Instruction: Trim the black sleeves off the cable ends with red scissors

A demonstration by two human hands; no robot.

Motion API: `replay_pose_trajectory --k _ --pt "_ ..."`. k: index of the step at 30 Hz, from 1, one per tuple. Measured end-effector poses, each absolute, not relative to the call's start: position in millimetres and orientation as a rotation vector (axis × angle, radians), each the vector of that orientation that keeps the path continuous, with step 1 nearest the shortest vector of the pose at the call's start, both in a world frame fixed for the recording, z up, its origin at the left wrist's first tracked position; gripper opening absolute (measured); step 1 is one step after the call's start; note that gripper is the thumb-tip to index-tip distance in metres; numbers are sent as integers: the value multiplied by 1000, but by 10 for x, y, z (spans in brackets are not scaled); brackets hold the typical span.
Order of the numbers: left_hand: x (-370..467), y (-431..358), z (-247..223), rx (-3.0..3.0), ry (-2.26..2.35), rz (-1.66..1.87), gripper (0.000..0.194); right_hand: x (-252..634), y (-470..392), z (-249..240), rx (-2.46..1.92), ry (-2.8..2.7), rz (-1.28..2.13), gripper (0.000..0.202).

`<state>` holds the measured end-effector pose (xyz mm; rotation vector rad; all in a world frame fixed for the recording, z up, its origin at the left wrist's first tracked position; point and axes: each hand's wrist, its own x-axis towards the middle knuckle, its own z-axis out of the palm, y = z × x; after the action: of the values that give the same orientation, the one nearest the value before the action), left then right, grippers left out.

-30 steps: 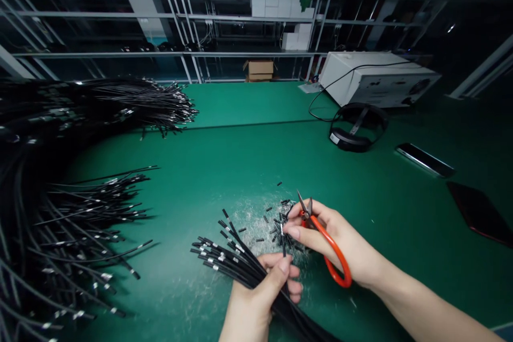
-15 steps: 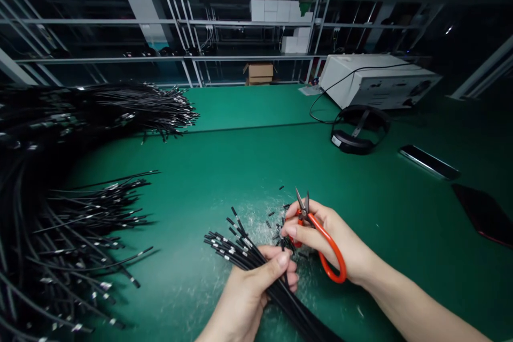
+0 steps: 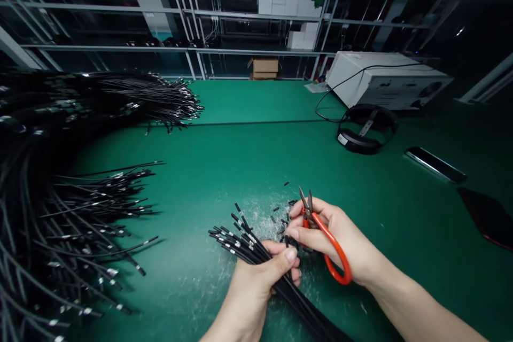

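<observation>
My left hand [image 3: 260, 280] is closed round a bundle of black cables [image 3: 312, 310], whose cut ends with white marks fan out to the upper left. One cable end stands apart between its thumb and fingers. My right hand [image 3: 334, 235] holds red-handled scissors [image 3: 336, 251], the blades pointing up and slightly parted. Its thumb and fingertips meet near that single cable end; whether they pinch it is hard to make out. Short black cable offcuts [image 3: 276, 209] and fine pale strands [image 3: 256, 214] lie on the green table just beyond my hands.
Large heaps of black cables [image 3: 100, 192] cover the left side. At the right are a black headset [image 3: 366, 131], a phone [image 3: 436, 164] and a dark flat object [image 3: 487, 216]. A white metal case [image 3: 385, 83] stands behind. Shelving holds white boxes [image 3: 288, 4]; a cardboard box [image 3: 264, 68] is below.
The whole view has shifted slightly, so the table's things appear a little further right and higher. Both hands keep nearly the same pose, with cables and scissors still held.
</observation>
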<state>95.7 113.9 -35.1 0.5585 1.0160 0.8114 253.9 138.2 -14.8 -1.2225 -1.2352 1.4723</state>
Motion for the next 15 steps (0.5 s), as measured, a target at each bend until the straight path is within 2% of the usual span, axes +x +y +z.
replay_pose_trajectory --k 8,15 --pt "987 1165 -346 584 1033 820 16 2438 1289 -154 -1364 -1354 1191 26" --pt "1025 1188 -304 600 1027 866 18 2382 1216 -210 -1519 -1628 719 17"
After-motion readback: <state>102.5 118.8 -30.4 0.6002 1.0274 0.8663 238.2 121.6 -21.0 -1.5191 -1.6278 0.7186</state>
